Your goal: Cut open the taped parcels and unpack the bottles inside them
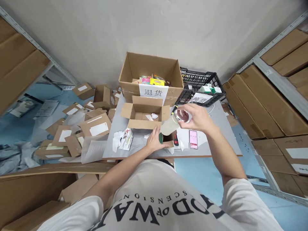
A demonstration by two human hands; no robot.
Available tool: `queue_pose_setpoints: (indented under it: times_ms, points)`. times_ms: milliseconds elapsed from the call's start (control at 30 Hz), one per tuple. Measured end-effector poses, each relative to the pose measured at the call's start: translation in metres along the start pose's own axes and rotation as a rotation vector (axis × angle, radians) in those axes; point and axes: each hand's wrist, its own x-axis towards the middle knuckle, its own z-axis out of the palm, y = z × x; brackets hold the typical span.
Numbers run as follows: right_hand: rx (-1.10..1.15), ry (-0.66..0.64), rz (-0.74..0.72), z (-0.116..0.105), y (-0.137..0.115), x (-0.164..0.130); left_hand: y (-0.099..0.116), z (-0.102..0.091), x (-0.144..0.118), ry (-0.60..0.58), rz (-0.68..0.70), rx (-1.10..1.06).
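My right hand (196,118) is closed around the silvery end of a pale, cylindrical tumbler (169,125), which tilts above a small box. That small box (168,138) is dark green outside with brown cardboard edges. My left hand (154,141) grips its left side, thumb along the near edge. Part of the box is hidden by my left hand and the tumbler. Just right of the box lies a red and black tool (176,140), perhaps a cutter. Behind my left hand stands an open carton (144,124) with scraps of white paper inside.
A large carton (130,91) labelled in Chinese and a black plastic crate (199,77) stand at the table's back. A phone (193,139) lies at right, crumpled wrappers (123,139) at left. Cardboard boxes (95,125) pile up left of the table; shelves of cartons (267,104) stand right.
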Motion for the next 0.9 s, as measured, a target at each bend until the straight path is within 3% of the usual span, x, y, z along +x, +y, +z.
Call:
queue_pose_setpoints:
  times_ms: [100,200,300,367,533,700,767,900]
  points:
    - [0.167,0.078,-0.044,-0.017,0.010,0.019,0.004,-0.022,-0.008,0.063,0.027,-0.169]
    - [0.355,0.136,-0.072,-0.023,0.023,0.042,0.015,-0.052,-0.002,0.118,0.139,-0.489]
    - [0.524,0.142,-0.067,-0.012,0.033,0.065,0.035,-0.078,0.010,-0.024,0.238,-0.755]
    - [0.607,0.105,-0.048,0.003,0.034,0.075,0.048,-0.085,0.015,-0.060,0.184,-0.825]
    - [0.719,0.055,0.087,0.050,0.034,0.072,0.058,-0.076,0.004,0.010,-0.102,-0.900]
    - [0.795,0.257,0.347,0.096,0.038,0.035,0.046,-0.064,-0.011,-0.035,-0.179,-1.182]
    - [1.038,0.236,0.469,0.115,0.034,0.018,0.043,-0.063,-0.013,-0.076,-0.190,-1.276]
    - [1.685,0.132,0.432,0.143,0.020,0.001,0.038,-0.061,-0.015,-0.238,-0.234,-1.442]
